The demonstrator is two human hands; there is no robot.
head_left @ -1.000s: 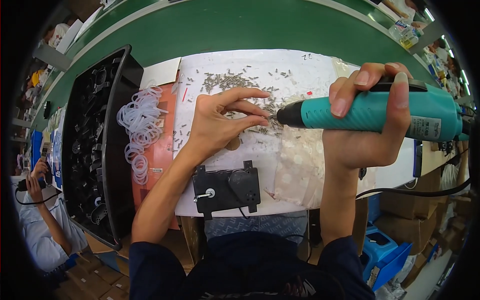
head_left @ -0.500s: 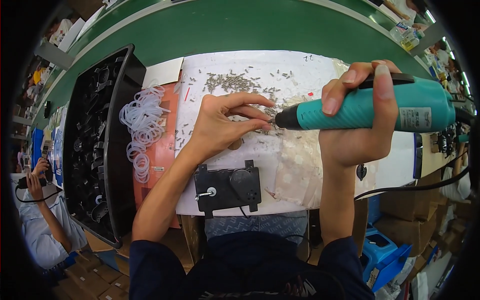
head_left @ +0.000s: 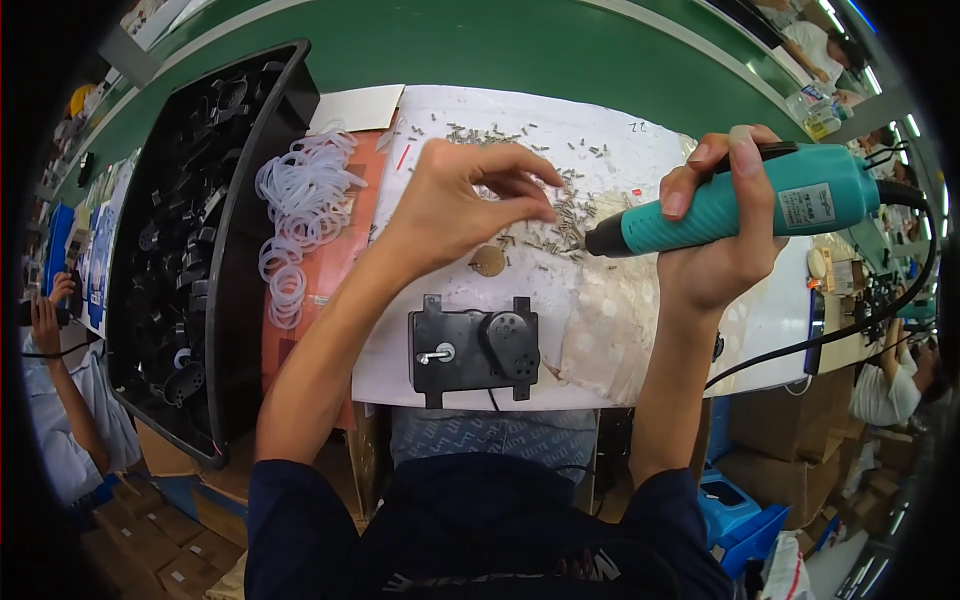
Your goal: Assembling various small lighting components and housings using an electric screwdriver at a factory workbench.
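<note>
Left hand (head_left: pixel 455 205) pinching among small screws (head_left: pixel 560 205) on white sheet (head_left: pixel 600 150); right hand (head_left: pixel 715 250) gripping teal electric screwdriver (head_left: pixel 760 200); black part (head_left: pixel 472 348) below.

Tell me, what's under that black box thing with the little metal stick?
The black box part lies on a white sheet on the workbench. A thin dark wire comes out from its near edge. Whatever is directly beneath the part is covered by it.

Left: tray (head_left: pixel 235 300) of parts
Beside tray: rings (head_left: pixel 300 215)
Centre sheet (head_left: pixel 400 345): screws (head_left: pixel 560 205) behind, motor housing (head_left: pixel 472 348) in front
</note>
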